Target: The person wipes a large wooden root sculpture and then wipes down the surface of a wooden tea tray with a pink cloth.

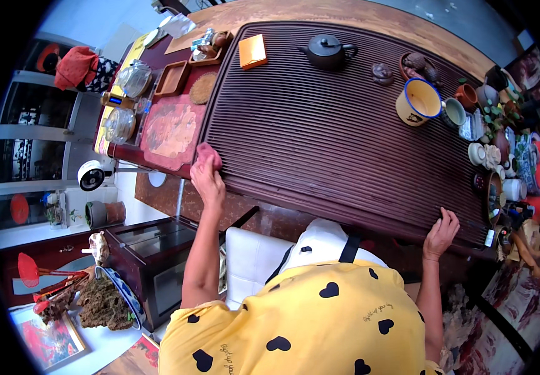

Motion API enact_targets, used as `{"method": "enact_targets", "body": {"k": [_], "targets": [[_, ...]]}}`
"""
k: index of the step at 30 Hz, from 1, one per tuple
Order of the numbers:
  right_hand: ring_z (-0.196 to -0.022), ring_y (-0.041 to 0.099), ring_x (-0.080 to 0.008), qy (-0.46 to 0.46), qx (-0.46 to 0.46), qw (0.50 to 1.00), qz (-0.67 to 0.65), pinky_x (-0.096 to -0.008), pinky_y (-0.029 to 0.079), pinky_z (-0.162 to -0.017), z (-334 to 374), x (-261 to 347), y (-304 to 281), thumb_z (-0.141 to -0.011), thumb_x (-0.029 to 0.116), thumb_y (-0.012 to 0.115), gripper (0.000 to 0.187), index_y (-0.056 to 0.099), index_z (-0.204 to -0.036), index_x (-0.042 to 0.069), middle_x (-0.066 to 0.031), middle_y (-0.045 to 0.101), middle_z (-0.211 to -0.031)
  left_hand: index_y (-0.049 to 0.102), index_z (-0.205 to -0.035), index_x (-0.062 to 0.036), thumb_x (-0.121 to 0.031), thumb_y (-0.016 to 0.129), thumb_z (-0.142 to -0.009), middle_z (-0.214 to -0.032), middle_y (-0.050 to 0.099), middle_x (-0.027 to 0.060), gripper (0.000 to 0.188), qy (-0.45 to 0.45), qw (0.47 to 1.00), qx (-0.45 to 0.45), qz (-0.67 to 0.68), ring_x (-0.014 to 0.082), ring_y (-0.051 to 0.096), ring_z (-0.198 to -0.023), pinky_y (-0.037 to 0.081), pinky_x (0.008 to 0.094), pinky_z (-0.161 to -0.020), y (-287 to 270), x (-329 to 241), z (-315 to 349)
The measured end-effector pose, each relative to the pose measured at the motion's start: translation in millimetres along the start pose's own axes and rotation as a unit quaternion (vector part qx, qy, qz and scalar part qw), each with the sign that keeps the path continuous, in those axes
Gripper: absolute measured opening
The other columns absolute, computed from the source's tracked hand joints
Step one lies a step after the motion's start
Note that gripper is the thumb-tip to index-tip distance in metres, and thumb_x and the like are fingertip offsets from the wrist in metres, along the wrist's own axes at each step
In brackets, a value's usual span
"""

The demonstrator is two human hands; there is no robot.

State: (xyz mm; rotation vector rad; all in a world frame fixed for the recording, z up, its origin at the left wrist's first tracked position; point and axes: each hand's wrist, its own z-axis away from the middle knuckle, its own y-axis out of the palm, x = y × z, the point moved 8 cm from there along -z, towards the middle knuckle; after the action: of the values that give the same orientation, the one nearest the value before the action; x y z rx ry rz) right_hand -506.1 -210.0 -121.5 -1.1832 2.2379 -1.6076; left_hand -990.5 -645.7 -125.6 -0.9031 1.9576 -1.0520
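Note:
A large dark slatted tea tray [320, 137] lies on the table in front of me. At its near left corner, my left hand [208, 182] is closed on a crumpled pink cloth [209, 155], pressed against the tray's rim. My right hand [442, 235] rests on the near edge toward the right, fingers stretched out over the slats and holding nothing. Toward the far side of the tray stand an orange box [253, 51], a black teapot [327, 51] and a small dark figurine [382, 74]. A cream mug with a blue rim [418, 103] sits to the right.
Cups, small pots and plants crowd the tray's right end, beside a white lotus-shaped ornament [492, 156]. To the left are a reddish mat [173, 132], a wooden dish [171, 78] and glass pots [120, 125]. A dark cabinet [151, 250] and white chair [254, 259] stand near me.

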Motion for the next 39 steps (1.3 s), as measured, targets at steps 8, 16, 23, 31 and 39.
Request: {"method": "enact_targets", "body": {"k": [8, 16, 23, 31, 39], "targets": [[-0.110, 0.051, -0.0361, 0.011, 0.011, 1.000, -0.005, -0.0465, 0.041, -0.097, -2, 4, -2, -0.090, 0.002, 0.053, 0.030, 0.062, -0.118, 0.003, -0.0164, 0.054, -0.117, 0.066, -0.111, -0.0087, 0.004, 0.059, -0.067, -0.114, 0.060, 0.0171, 0.046, 0.229, 0.927, 0.133, 0.264, 0.0362, 0.055, -0.102, 0.041, 0.0456, -0.083, -14, -267, 101], [-0.109, 0.051, -0.0366, 0.014, 0.009, 1.000, -0.019, -0.0472, 0.042, -0.096, -1, -2, -1, -0.084, 0.001, 0.055, 0.034, 0.062, -0.118, 0.004, -0.0162, 0.054, -0.116, 0.064, -0.090, -0.0038, 0.008, 0.058, -0.064, -0.100, 0.067, 0.0131, 0.029, 0.214, 0.936, 0.043, 0.278, 0.0337, 0.062, -0.102, 0.049, 0.0416, -0.088, -31, -238, 48], [-0.106, 0.052, -0.0356, 0.009, 0.004, 1.000, -0.027, -0.0461, 0.043, -0.094, -4, 0, -4, -0.083, 0.002, 0.057, 0.034, 0.062, -0.116, 0.005, -0.0149, 0.054, -0.114, 0.065, -0.119, -0.0088, 0.003, 0.062, -0.076, -0.119, 0.056, 0.0204, 0.045, 0.082, 0.994, -0.024, 0.064, 0.0394, 0.052, -0.114, 0.040, 0.0469, -0.099, -10, -81, 33], [-0.114, 0.052, -0.0344, 0.086, -0.001, 0.973, -0.212, -0.0420, 0.042, -0.101, -10, -15, -23, -0.084, 0.000, 0.057, 0.033, 0.061, -0.117, 0.003, -0.0159, 0.055, -0.115, 0.060, -0.126, -0.0063, 0.000, 0.067, -0.073, -0.122, 0.050, 0.0279, 0.054, 0.213, 0.912, 0.229, 0.266, 0.0418, 0.047, -0.113, 0.038, 0.0472, -0.097, 9, -353, 133], [-0.129, 0.039, -0.0365, -0.116, 0.228, 0.934, -0.251, -0.0511, 0.037, -0.098, -6, 111, 12, -0.073, 0.033, 0.077, 0.070, 0.052, -0.134, 0.013, -0.0156, 0.041, -0.141, 0.057, -0.124, -0.0008, -0.001, 0.055, -0.086, -0.116, 0.057, 0.0154, 0.038, 0.103, 0.813, 0.331, 0.469, 0.0318, 0.055, -0.108, 0.045, 0.0392, -0.097, 20, -393, 135]]}}
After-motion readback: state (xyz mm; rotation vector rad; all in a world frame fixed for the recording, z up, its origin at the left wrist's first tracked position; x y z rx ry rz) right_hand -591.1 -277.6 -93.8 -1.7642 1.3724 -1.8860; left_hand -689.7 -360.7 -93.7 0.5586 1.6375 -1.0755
